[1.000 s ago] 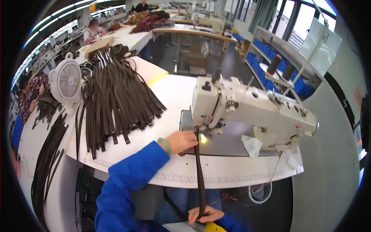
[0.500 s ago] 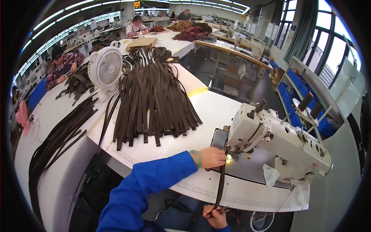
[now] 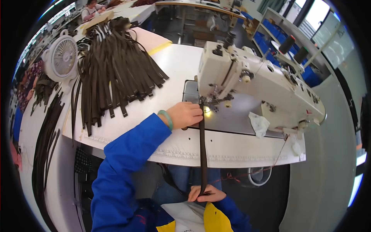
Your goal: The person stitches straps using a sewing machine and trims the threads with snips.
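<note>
A long dark brown strap [image 3: 203, 149] runs down from the needle area of a white sewing machine [image 3: 247, 77] over the table edge. My left hand [image 3: 188, 115] is closed on the strap's upper part, right beside the lit needle area. Lower down, in front of my lap, my right hand [image 3: 208, 193] is closed around the strap. A thin dark pointed object shows in the same hand, too small to make out. Past my right hand the strap bends away to the left, below the table. Where the strap meets the machine foot is partly hidden by my left fingers.
A large bundle of dark straps [image 3: 116, 73] lies on the white table, left of the machine. Beside it stands a white fan [image 3: 62, 58]. More straps [image 3: 44, 150] hang over the left table edge. A crumpled white tissue [image 3: 259, 124] lies on the machine bed. Another person [image 3: 91, 11] sits far back.
My head view has tilted down and shifted right. My left hand stays at the needle area; my right hand remains low, with the strap now hanging straighter between them.
</note>
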Demonstrator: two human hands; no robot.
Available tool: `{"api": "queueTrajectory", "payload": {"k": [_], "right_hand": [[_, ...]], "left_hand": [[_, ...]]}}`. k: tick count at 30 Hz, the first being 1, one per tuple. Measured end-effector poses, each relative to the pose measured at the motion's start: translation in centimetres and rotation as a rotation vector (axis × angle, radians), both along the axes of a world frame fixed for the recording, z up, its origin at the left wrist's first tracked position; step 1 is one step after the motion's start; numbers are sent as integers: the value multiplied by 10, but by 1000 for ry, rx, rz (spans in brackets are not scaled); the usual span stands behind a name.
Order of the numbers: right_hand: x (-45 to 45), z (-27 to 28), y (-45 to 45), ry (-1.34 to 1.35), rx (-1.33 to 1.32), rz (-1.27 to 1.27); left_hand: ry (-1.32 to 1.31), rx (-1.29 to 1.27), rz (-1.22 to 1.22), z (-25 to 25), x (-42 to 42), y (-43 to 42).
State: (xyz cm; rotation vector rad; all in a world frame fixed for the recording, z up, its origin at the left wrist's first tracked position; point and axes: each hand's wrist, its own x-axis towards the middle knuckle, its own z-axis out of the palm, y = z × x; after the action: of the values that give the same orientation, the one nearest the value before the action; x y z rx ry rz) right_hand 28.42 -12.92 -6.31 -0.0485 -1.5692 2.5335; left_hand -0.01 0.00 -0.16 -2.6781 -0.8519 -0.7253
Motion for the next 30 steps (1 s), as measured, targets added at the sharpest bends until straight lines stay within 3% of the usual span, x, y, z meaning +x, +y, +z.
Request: {"api": "queueTrajectory", "payload": {"k": [5,11,30], "right_hand": [[-4,-8,1,10,-54,-77],[-22,-17,5,-25,-310,-457],[-5,-13,-1,31,-72,-188]], "left_hand": [[-4,-30,9,6,1,-2],[-18,-34,4,7,3,-2],[-48,-1,-14,5,5,-2]]}}
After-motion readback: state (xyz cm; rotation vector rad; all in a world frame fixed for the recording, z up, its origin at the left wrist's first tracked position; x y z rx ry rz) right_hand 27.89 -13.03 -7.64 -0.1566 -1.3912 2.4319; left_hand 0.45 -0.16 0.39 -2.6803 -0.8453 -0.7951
